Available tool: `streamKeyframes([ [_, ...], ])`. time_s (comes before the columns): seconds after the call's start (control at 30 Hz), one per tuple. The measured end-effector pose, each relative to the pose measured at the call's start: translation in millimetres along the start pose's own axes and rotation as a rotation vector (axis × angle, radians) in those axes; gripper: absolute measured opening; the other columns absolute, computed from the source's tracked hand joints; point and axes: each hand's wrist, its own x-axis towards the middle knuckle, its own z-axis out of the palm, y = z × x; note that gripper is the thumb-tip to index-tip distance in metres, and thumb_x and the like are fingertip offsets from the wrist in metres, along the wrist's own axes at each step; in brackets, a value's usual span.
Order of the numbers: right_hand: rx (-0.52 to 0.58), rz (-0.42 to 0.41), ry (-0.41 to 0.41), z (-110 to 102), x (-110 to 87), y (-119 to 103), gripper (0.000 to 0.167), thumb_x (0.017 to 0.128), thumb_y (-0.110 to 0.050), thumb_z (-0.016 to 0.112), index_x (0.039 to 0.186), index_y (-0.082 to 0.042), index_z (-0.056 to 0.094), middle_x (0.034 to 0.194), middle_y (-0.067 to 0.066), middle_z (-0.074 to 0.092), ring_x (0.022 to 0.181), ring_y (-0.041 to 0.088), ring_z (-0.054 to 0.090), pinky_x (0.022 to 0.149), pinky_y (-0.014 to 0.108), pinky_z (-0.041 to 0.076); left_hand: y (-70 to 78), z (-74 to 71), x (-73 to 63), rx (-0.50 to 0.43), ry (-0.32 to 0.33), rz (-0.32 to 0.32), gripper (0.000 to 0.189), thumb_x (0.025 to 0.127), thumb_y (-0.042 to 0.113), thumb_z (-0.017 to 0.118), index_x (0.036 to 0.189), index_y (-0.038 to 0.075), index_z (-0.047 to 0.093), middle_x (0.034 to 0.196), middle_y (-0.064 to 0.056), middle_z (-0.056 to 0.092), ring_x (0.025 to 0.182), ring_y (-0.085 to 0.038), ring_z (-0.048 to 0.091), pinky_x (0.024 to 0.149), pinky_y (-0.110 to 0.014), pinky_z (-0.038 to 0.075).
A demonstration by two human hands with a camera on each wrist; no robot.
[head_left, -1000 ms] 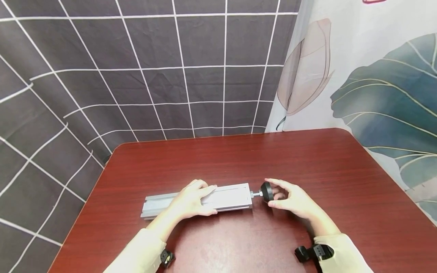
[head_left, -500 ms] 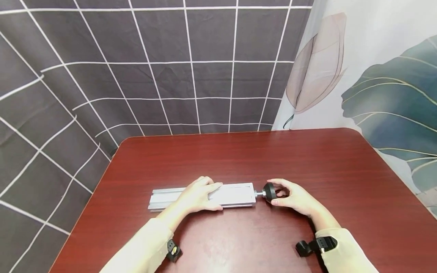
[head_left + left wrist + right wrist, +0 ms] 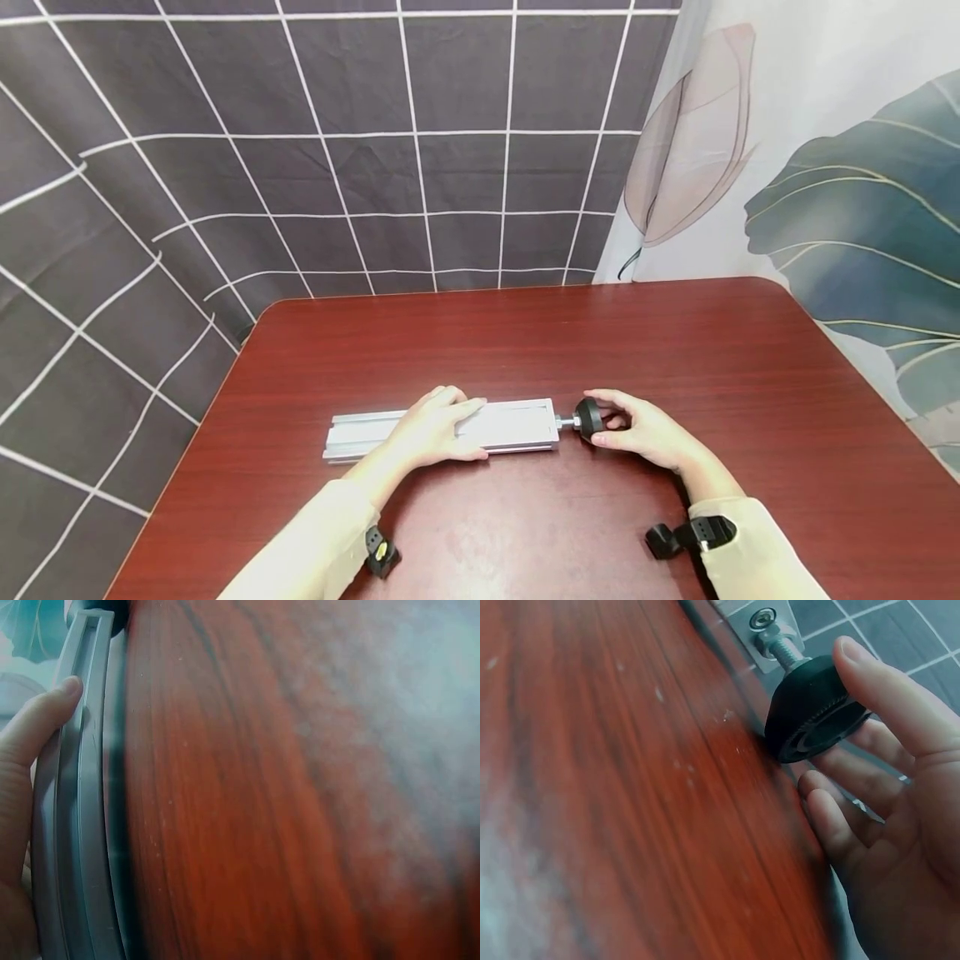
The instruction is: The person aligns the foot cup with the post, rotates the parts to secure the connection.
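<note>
A silver aluminium profile bar (image 3: 517, 425) lies lengthwise on the table. My left hand (image 3: 431, 433) grips it across the middle from above. In the left wrist view the left thumb (image 3: 61, 701) presses along the bar's grooved side (image 3: 79, 795). From the bar's right end a threaded stud (image 3: 786, 652) sticks out, with nuts on it and a black round levelling foot (image 3: 810, 709) at its tip. My right hand (image 3: 648, 429) holds this foot by its rim between thumb and fingers. A screw head (image 3: 763, 619) shows on the bar's end plate beside the stud.
The reddish-brown wooden table (image 3: 510, 342) has a rounded far edge. Behind it hangs a dark grey cloth (image 3: 465, 175) with white grid lines, and a white leaf-printed curtain (image 3: 697, 150) stands at the right.
The right fingers have drawn in a little around the foot's rim. The bar has swung slightly straighter in the head view, which itself has shifted. My left hand keeps its grip.
</note>
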Motion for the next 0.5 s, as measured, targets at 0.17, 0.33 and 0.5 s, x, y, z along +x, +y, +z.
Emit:
streamKeyframes([
  [0.17,-0.124,-0.010,0.003,1,-1.8,-6,0.062,0.080,-0.023,0.074,0.133,-0.003,0.049,0.108,0.008,0.062,0.089,0.015,0.062,0.077,0.029,0.050,0.7,-0.7,-1.6,-0.006,-0.012,-0.007,0.074,0.064,0.056,0.077,0.124,0.016,0.063,0.097,0.001,0.053,0.089,-0.017,0.050,0.081,-0.033,0.042],
  [0.33,-0.353,-0.015,0.050,0,-3.7,-15,0.071,0.081,-0.035,0.072,0.138,-0.003,0.044,0.123,0.017,0.055,0.108,0.030,0.055,0.089,0.046,0.043,3.0,-5.7,-3.8,-0.018,-0.041,-0.026,0.077,0.066,0.056,0.076,0.128,0.015,0.059,0.108,-0.002,0.054,0.097,-0.021,0.052,0.086,-0.038,0.040],
  [0.5,-0.479,-0.039,0.061,-1,-3.5,-24,0.083,0.081,-0.041,0.070,0.142,0.003,0.034,0.142,0.024,0.036,0.127,0.043,0.035,0.099,0.057,0.028,5.8,-13.1,-8.4,-0.013,-0.073,-0.063,0.083,0.071,0.059,0.071,0.136,0.012,0.050,0.132,-0.013,0.049,0.118,-0.032,0.047,0.096,-0.049,0.033],
])
